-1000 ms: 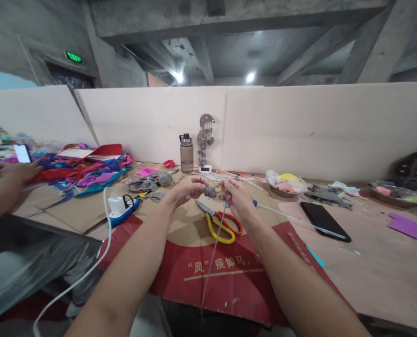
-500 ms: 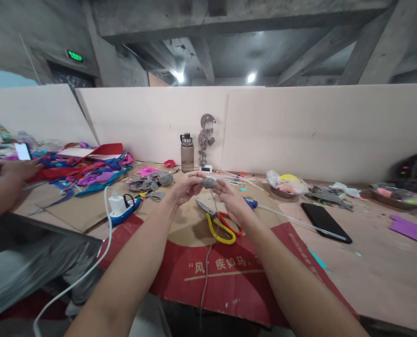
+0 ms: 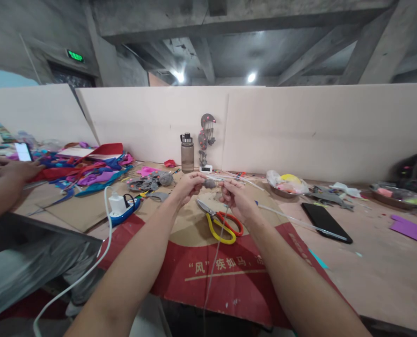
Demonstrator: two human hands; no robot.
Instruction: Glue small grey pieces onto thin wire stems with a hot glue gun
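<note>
My left hand [image 3: 190, 188] pinches a small grey fuzzy bundle [image 3: 209, 184] between thumb and fingers, above the cardboard. Just to the right of it, my right hand [image 3: 235, 195] is closed on a thin grey cord [image 3: 213, 267]. The cord hangs down from that hand, past the scissors and over the cardboard's front edge. Whether it joins the bundle is too small to tell. Beneath the hands lie scissors [image 3: 215, 225] with one yellow and one red handle, blades slightly apart. The red-and-brown cardboard sheet [image 3: 180, 267] covers the table here.
Behind my hands stand a water bottle [image 3: 187, 155] and a grey hanging ornament [image 3: 204, 135]. Grey felt pieces [image 3: 147, 181] and a blue power strip [image 3: 124, 215] are left; a phone [image 3: 325, 222] and a bowl [image 3: 287, 191] are right. A co-worker's hands [image 3: 13, 171] are far left.
My right hand has drawn back slightly to the right from the bundle, closing on the cord. The cord's hanging part has swung to the right. My left hand stays nearly in place.
</note>
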